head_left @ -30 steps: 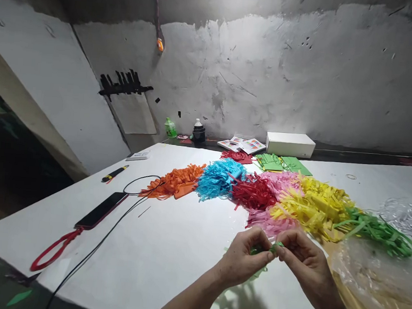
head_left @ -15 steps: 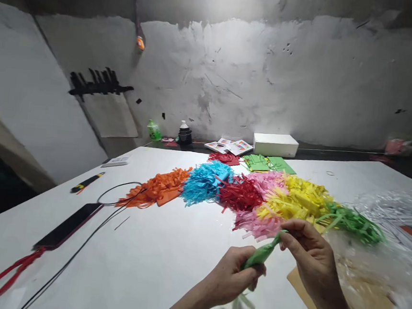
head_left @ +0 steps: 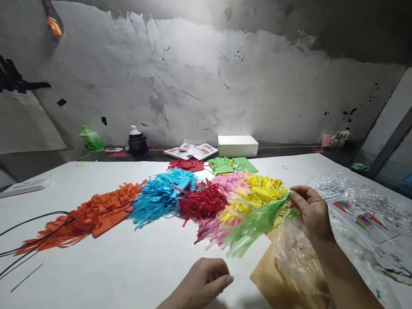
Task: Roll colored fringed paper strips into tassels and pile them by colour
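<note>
My right hand (head_left: 311, 213) pinches the twisted top of a green tissue-paper tassel (head_left: 255, 227) between thumb and fingers. Its fringe fans out to the left, smeared by motion, in front of the yellow tassels (head_left: 266, 189) and pink tassels (head_left: 212, 231). Lower in the view, my left hand (head_left: 200, 284) hovers over the white table (head_left: 116, 276), fingers loosely curled, thumb apart, with nothing visible in it. Dark red tassels (head_left: 202, 200), blue tassels (head_left: 164, 194) and orange tassels (head_left: 90, 214) continue the row leftward.
Clear plastic wrapping (head_left: 301, 254) lies over brown cardboard (head_left: 270, 285) under my right forearm. Printed sheets (head_left: 375, 232) are at the right. Behind the row are green tissue bundles (head_left: 230, 165), a red bundle (head_left: 186, 165) and a white box (head_left: 237, 146). A black cord (head_left: 8, 226) loops at left.
My left hand has let go of the green tassel and is apart from it. My right hand has carried the tassel up toward the pile, its fringe now spread. The view has turned right.
</note>
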### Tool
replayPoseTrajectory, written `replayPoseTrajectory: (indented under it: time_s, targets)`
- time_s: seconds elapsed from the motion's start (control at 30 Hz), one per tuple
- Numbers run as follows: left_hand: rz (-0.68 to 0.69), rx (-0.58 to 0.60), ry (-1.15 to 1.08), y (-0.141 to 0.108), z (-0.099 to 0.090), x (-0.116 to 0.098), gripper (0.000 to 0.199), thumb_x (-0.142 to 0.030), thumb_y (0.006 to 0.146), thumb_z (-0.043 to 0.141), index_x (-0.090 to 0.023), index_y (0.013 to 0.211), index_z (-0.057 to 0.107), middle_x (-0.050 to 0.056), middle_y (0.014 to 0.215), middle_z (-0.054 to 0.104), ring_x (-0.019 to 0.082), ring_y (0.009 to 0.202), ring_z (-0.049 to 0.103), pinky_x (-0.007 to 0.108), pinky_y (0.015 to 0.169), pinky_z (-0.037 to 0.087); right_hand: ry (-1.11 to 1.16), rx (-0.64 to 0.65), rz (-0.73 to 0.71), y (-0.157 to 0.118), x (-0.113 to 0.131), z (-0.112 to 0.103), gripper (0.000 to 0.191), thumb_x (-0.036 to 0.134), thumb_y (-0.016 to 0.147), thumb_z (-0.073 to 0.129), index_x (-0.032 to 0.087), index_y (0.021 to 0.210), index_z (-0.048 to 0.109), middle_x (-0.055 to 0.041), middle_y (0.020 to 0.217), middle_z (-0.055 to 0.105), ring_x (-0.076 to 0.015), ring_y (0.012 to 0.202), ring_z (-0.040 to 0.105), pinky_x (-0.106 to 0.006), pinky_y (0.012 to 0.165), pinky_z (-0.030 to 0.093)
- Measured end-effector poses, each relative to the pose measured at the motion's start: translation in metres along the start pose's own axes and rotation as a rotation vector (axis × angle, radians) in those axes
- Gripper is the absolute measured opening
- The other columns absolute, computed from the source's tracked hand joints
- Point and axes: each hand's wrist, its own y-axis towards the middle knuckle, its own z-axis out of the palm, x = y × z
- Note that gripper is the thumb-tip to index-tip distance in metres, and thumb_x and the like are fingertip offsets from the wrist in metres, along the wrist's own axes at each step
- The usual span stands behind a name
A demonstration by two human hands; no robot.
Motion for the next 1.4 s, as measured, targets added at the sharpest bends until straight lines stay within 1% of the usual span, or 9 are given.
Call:
replayPoseTrajectory:
  time_s: [0.13,0.27,0.33,0.4,0.57,0.7,0.8,1.1,1.4]
  targets:
    - [0.042,-0.114,0.062,0.023,-0.005,0.004,0.026,-0.037,0.085,0.056,-0.016,0.072,0.064,0.001,0.061,0.061,0.016,0.06,0.056,0.025,0.057,0.039,-0.12,0.055,0.026,0.043,-0.018,-0.021,0.039,0.047,0.059,0.086,0.017,0.074,0.067,0.0024,0.06,0.058,-0.0094,0.047,0.047,-0.022,0.044,0.042]
    - [0.255,-0.368,0.014,0.064,-0.001,-0.018,0.036,-0.049,0.081,0.066,-0.018,0.098,0.07,0.008,0.095,0.07,0.023,0.086,0.063,0.031,0.077,0.049,-0.218,0.268,0.035,0.021,-0.022,-0.005,0.035,0.05,0.07,0.079,0.017,0.078,0.069,0.0003,0.063,0.063,-0.0118,0.049,0.053,-0.024,0.046,0.046]
    - [0.335,-0.341,-0.033,0.087,0.008,-0.033,0.044,-0.05,0.077,0.072,-0.021,0.11,0.07,0.01,0.112,0.069,0.027,0.103,0.061,0.034,0.089,0.047,-0.277,0.426,0.04,0.0,-0.021,0.008,0.032,0.049,0.076,0.075,0.018,0.084,0.073,-0.0023,0.07,0.068,-0.0156,0.056,0.06,-0.027,0.051,0.051]
    - [0.327,-0.192,-0.147,0.106,0.019,-0.041,0.038,-0.053,0.079,0.07,-0.019,0.097,0.072,0.007,0.096,0.07,0.024,0.091,0.061,0.031,0.079,0.047,-0.407,0.56,0.02,-0.008,-0.023,0.011,0.03,0.048,0.082,0.07,0.023,0.097,0.074,-0.0026,0.084,0.073,-0.0193,0.07,0.066,-0.03,0.062,0.054]
    - [0.183,-0.111,-0.446,0.118,0.029,-0.025,0.047,-0.061,0.077,0.07,-0.014,0.072,0.068,0.002,0.071,0.063,0.015,0.068,0.051,0.025,0.064,0.037,-0.772,0.284,0.014,0.029,-0.053,-0.045,0.014,0.023,0.075,0.073,0.022,0.089,0.068,-0.0092,0.105,0.068,-0.0291,0.106,0.057,-0.038,0.088,0.046]
    - [0.111,-0.171,-0.545,0.106,0.016,-0.011,0.039,-0.053,0.075,0.077,-0.015,0.083,0.074,0.005,0.086,0.07,0.02,0.082,0.057,0.027,0.075,0.041,-0.912,0.116,0.094,0.065,-0.077,-0.102,0.014,0.012,0.065,0.067,0.021,0.059,0.057,-0.0042,0.071,0.063,-0.0249,0.084,0.059,-0.033,0.077,0.043]
    - [0.104,-0.212,-0.64,0.101,0.008,-0.008,0.032,-0.046,0.074,0.079,-0.015,0.083,0.074,0.005,0.083,0.07,0.02,0.083,0.059,0.028,0.079,0.043,-0.845,-0.001,0.097,0.089,-0.073,-0.121,0.006,0.017,0.068,0.061,0.022,0.065,0.061,0.0007,0.058,0.056,-0.0195,0.065,0.054,-0.03,0.066,0.042]
    - [0.023,-0.247,-0.967,0.106,0.003,-0.014,0.037,-0.037,0.068,0.084,-0.017,0.091,0.063,-0.003,0.072,0.061,0.011,0.061,0.057,0.021,0.06,0.046,-0.304,-0.179,-0.028,0.144,-0.016,-0.108,0.024,0.041,0.073,0.068,0.02,0.082,0.06,0.0003,0.06,0.06,-0.0177,0.055,0.06,-0.028,0.052,0.05]
    - [0.032,-0.186,-0.84,0.11,0.005,-0.035,0.035,-0.041,0.07,0.082,-0.013,0.084,0.067,-0.001,0.06,0.059,0.008,0.051,0.047,0.016,0.049,0.033,-0.025,-0.126,-0.022,0.152,-0.012,-0.068,0.022,0.034,0.072,0.069,0.021,0.085,0.059,-0.0011,0.066,0.065,-0.0209,0.06,0.067,-0.033,0.055,0.059]
